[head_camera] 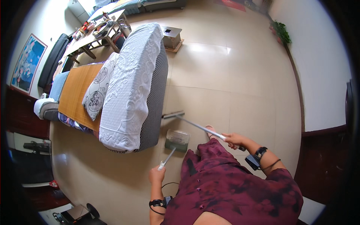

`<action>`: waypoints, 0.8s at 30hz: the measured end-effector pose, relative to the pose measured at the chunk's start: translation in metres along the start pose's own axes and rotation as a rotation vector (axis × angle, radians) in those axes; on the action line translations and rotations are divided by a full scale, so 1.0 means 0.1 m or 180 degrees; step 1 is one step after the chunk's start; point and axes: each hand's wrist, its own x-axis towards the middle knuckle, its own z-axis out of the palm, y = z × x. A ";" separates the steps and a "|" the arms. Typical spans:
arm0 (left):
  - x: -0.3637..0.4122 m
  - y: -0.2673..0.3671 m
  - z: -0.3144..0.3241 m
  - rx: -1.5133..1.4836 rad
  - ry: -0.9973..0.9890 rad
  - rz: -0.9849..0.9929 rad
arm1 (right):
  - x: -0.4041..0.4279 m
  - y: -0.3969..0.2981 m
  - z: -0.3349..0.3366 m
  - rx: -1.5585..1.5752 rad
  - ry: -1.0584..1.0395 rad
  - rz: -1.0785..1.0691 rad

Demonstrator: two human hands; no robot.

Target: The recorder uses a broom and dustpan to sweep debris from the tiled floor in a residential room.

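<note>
My left hand [157,174] is closed around the upper end of a dustpan's handle [169,155]. The dustpan [177,140], a greyish see-through pan, rests on the tiled floor beside the sofa's lower corner. In my right hand [234,140] is the handle of a broom [199,126], a thin grey pole slanting up and to the left. Its broom head [173,114] lies on the floor against the sofa's grey side, a little beyond the dustpan. The bristles are mostly hidden from this angle.
A sofa [157,107] with a white quilted cover [128,87] stands to the left. Past it are a long wooden table [92,39] with several items and a small boxy stand [172,38]. A white wall [320,64] and a green plant [281,31] line the right.
</note>
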 end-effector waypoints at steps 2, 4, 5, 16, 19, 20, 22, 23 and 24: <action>0.01 0.16 0.03 0.0028 0.0010 0.0027 | 0.38 0.00 -0.07 -0.0266 0.0320 -0.0412; 0.04 0.35 0.05 0.0093 -0.0094 0.0108 | 0.75 -0.01 -0.11 -0.0382 0.0448 -0.0664; 0.05 0.42 0.06 0.0114 -0.0092 0.0108 | 0.87 -0.07 -0.08 -0.0253 0.0589 -0.0479; 0.17 0.82 0.06 0.0473 -0.0242 0.0459 | -0.09 0.67 0.05 -0.0170 -0.0205 0.0102; 0.24 0.79 0.04 0.0540 -0.0235 0.0531 | -0.24 0.60 -0.13 0.0867 -0.0631 0.0201; 0.26 0.79 0.05 0.0550 -0.0229 0.0550 | -0.25 0.56 -0.15 0.0882 -0.0624 0.0185; 0.29 0.76 0.04 0.0697 -0.0252 0.0557 | -0.24 0.44 -0.18 0.0722 -0.0309 0.0125; 0.30 0.75 0.05 0.0707 -0.0239 0.0560 | -0.25 0.31 -0.20 0.0712 -0.0246 0.0067; 0.30 0.76 0.06 0.0722 -0.0257 0.0553 | -0.16 0.28 -0.23 0.0716 -0.0255 0.0046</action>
